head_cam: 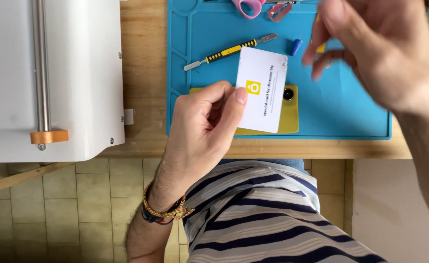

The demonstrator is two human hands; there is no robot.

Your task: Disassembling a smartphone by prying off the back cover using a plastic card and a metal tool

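White, thin and stiff with rounded corners, a plastic card stands pinched at its lower left edge in the grip of the left hand, thumb on the printed face and fingers curled behind. The card bears a small yellow square emblem and a line of dark print. It hovers over a yellow smartphone lying back-up on a blue silicone mat; the phone's round camera lens shows just right of the card, and the card hides most of the phone's body.

The right hand is raised above the mat to the upper right of the card, blurred, fingers loosely spread; whether it holds the small yellow shape behind its fingers cannot be told.

On the mat above the card lies a slim metal spudger with a yellow and black ribbed handle, and to the right of the card's top corner a small blue cap-like piece. Pink scissor handles and a reddish flat tool sit at the mat's far edge.

The mat has raised ridges and moulded compartments, and rests on a pale wooden counter. Left of the card, past the mat, stands a glossy white machine with a steel rod and an orange collar. Below the counter lies a beige tiled floor. The left wrist wears braided bracelets.
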